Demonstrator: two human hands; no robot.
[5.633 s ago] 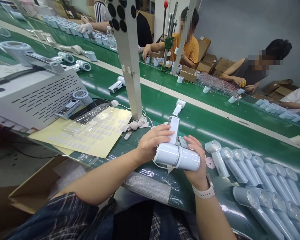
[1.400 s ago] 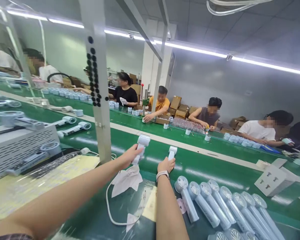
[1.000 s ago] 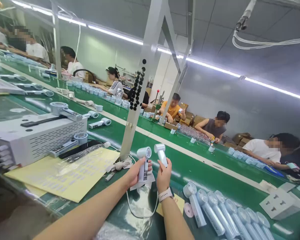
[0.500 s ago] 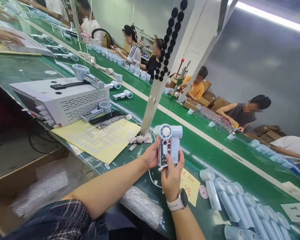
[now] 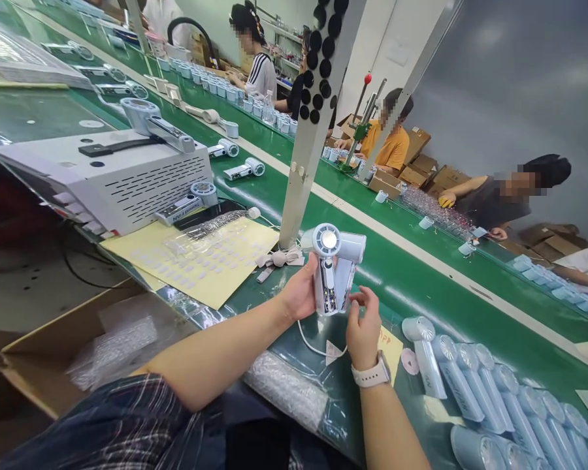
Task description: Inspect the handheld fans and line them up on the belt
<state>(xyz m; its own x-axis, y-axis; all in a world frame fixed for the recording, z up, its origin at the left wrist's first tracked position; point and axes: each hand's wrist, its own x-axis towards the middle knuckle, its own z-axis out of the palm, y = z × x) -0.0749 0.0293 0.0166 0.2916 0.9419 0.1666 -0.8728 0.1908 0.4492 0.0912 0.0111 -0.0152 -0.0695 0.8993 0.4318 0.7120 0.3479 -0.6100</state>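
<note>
My left hand point(image 5: 300, 288) is wrapped round the handles of two light-blue handheld fans held upright above the green bench. The front handheld fan point(image 5: 326, 240) faces me with its round grille, and its handle is uncovered, showing a dark circuit board. Behind it, the second handheld fan point(image 5: 353, 248) points its head to the right; much of its handle is hidden. My right hand point(image 5: 364, 326), with a watch on the wrist, is just right of the handles. Its fingers are loosely bent and apart, with nothing visible in them.
A row of light-blue fans point(image 5: 463, 385) lies at the right. Yellow paper with stickers point(image 5: 215, 277) and a white vented box point(image 5: 151, 186) are left. A slanted post point(image 5: 298, 176) rises beyond my hands. Co-workers sit across the green belt point(image 5: 402, 254).
My right hand has let go of the fans' lower handles and moved right. The second fan's handle now leans closer behind the front one. My left hand keeps its hold. The camera view has shifted.
</note>
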